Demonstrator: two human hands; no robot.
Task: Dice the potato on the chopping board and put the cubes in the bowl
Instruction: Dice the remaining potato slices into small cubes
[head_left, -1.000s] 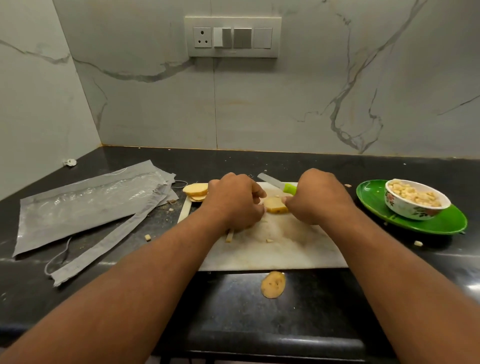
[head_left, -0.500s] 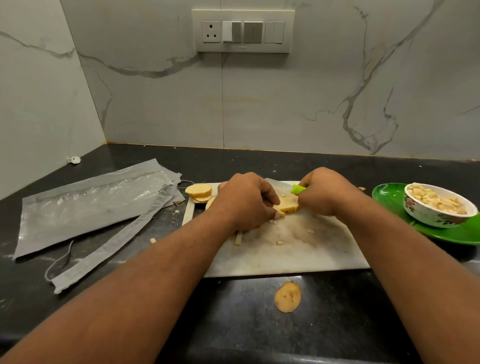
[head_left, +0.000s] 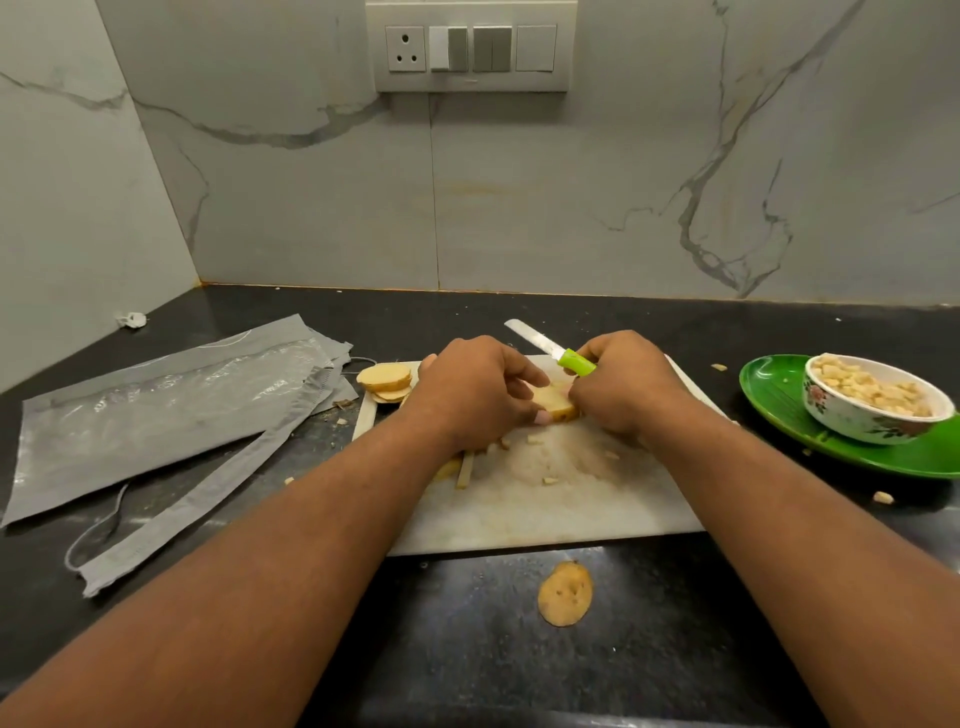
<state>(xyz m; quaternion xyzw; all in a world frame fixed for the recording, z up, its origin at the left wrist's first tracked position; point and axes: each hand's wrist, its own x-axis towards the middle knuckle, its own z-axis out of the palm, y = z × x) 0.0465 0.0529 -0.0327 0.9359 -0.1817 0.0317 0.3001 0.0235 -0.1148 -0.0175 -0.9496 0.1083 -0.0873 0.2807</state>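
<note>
**Inspector:** Head view, the only one supplied. State the step in hand.

**Assessor:** Dicing is under way, in my judgement. The chopping board (head_left: 545, 499) lies on the dark counter (head_left: 675, 623). A potato slice (head_left: 555, 402) lies flat near the board's far middle, between both hands. The left hand (head_left: 475, 392) has its fingers curled down onto the slice's left edge, steadying it. The right hand (head_left: 621, 387) is clenched round the green handle of the knife (head_left: 550, 349).

**Inspector:** Orientation of the knife?

**Assessor:** Its long axis runs diagonally; the blade points away from the person and to the left, clear above the slice, not in it. The slice itself is a roundish disc, broad face up; I cannot give it a definite long axis.

**Inspector:** Remaining stock?

**Assessor:** More slices (head_left: 385, 380) are stacked at the board's far left corner, partly behind the left hand. A cut stick (head_left: 465, 470) and scattered bits lie on the board's middle. The bowl (head_left: 872, 402), already well filled with cubes, stands on a green plate (head_left: 779, 410) to the right, apart from the board.

**Inspector:** Next move?

**Assessor:** Likely bringing the blade down across the held slice. That calls for left fingertips kept tucked back. One peel-side piece (head_left: 565, 592) lies off the board, near the counter's front.
</note>
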